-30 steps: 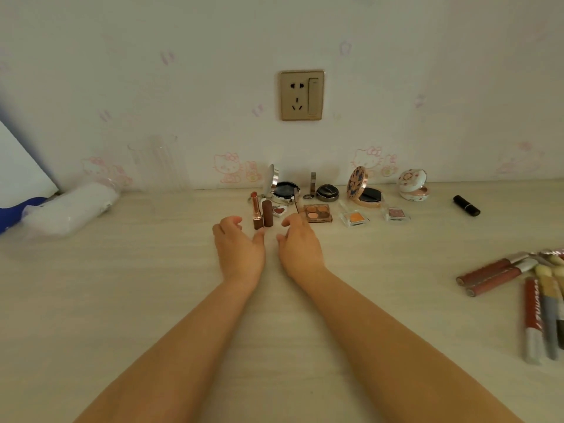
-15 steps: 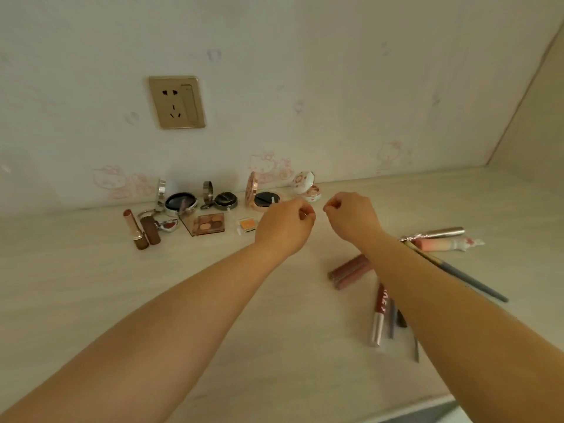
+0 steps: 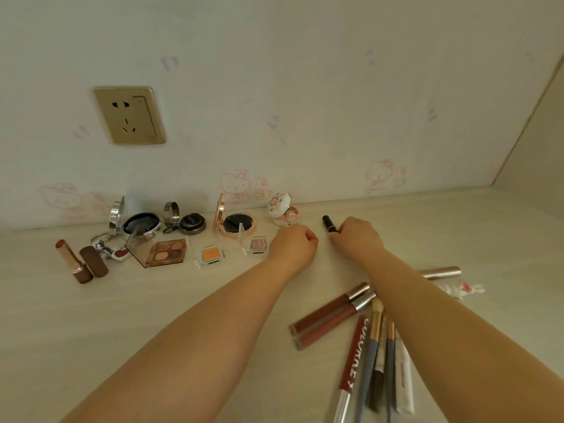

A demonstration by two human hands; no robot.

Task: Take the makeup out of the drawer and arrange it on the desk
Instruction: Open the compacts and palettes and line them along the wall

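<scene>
At the far left of your desk the open lipstick and its brown cap stand side by side, where they stood half a second ago. To their right the row along the wall is unchanged too: the silver mirror compact, the brown eyeshadow palette, the small dark jar, the orange single shadow, the rose-gold compact, the pink single shadow and the floral white compact, all open. The gold wall socket sits above them.

Your left hand has dropped from mid-air to just over the desk, right of the pink shadow, with its fingers curled into a loose fist; you hold nothing in it that I can see. Your right hand has come down beside it, a small gap between the two, and its curled fingers close around the near end of the black lipstick tube, which lies on the desk in front of the floral compact. Earlier that tube was hidden behind your hands.

Under your right forearm lie the two brown lip glosses, the red tube, the blue-handled brushes, a metallic tube and a pink-and-white tube, unmoved.
</scene>
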